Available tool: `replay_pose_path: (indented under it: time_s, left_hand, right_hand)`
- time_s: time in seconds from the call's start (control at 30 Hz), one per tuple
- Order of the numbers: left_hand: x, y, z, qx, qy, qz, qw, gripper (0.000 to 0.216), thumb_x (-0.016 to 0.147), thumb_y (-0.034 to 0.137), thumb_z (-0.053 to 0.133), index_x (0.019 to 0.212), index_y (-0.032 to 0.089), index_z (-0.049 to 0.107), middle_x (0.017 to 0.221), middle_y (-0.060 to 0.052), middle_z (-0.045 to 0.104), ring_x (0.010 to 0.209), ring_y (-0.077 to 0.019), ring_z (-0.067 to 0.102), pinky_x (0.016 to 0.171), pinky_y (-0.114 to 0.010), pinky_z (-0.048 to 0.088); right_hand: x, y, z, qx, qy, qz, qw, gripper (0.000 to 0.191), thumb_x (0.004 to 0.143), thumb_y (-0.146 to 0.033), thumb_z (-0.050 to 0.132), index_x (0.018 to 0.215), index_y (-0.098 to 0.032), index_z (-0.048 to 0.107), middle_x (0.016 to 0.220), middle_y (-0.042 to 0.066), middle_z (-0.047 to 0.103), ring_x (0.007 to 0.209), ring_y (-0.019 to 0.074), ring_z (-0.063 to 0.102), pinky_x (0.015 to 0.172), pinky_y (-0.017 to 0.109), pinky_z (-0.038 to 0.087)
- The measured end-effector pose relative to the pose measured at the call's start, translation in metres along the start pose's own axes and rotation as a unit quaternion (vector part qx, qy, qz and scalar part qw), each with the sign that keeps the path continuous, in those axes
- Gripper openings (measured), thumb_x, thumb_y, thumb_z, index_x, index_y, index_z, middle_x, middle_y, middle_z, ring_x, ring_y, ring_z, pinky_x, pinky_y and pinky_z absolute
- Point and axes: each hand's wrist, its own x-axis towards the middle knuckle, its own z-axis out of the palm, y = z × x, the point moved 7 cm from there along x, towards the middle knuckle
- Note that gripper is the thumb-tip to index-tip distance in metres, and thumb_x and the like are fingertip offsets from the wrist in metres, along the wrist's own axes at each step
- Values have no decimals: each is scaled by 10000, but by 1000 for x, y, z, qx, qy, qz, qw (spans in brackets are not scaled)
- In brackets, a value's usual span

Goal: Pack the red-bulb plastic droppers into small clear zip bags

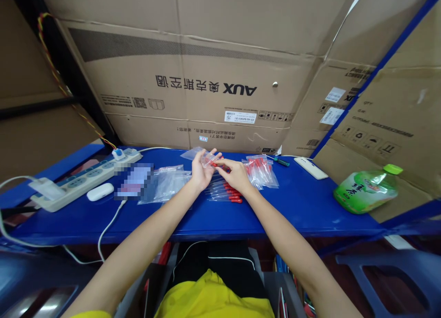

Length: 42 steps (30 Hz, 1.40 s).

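My left hand is closed on a clear plastic zip bag, whose end sticks out to the left. Close against it, my right hand pinches a red-bulbed dropper at the bag; how far the dropper is inside I cannot tell. Below both hands lies a row of loose droppers with clear tubes and red bulbs pointing right. Right of my right hand are clear bags with red-bulbed droppers in them. A stack of flat clear bags lies left of my left hand.
On the blue table are a power strip, a white case, a blurred-out phone, a screwdriver, a white rectangular device and a green-labelled bottle. Cardboard walls the back.
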Motion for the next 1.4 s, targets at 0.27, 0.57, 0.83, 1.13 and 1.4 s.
replay_pose_path:
  time_s: [0.27,0.57,0.83,1.13,1.4]
  left_hand:
    - [-8,-9,7,30,-28,-17,999,230,855,180,613,1078,215,571,1195,-114,764,1035,-272,766,979,-475,592]
    - [-8,-10,10,34,-34,-19,999,315,813,139,613,1105,228,536,1268,-122,747,1060,-277,759,978,-465,583]
    - [9,17,-10,-1,21,31,999,226,793,206,657,958,235,506,1157,-99,733,1073,-277,752,1040,-483,562]
    - [14,21,-17,-10,42,46,998,181,822,211,654,931,228,510,1142,-101,718,1087,-281,751,1033,-489,572]
    - [13,37,-17,-42,51,85,994,126,846,244,625,910,231,517,1155,-95,730,1139,-267,733,1029,-457,582]
  right_hand:
    - [0,1,-5,-8,44,22,999,142,978,-339,670,1034,-251,767,1055,23,812,877,196,733,832,294,537]
    - [3,6,-14,-41,41,33,998,237,947,-408,717,800,-230,667,830,5,752,734,170,654,713,270,453]
    - [2,42,-35,-157,-43,97,982,238,1046,-373,573,1123,-258,767,993,53,814,931,235,737,802,297,478]
    - [-2,52,-4,-180,-140,99,969,97,950,-308,728,944,-252,807,1020,63,820,1000,244,739,883,314,503]
    - [7,36,-34,-31,28,54,998,138,988,-351,622,1022,-226,671,945,35,758,831,191,670,803,289,500]
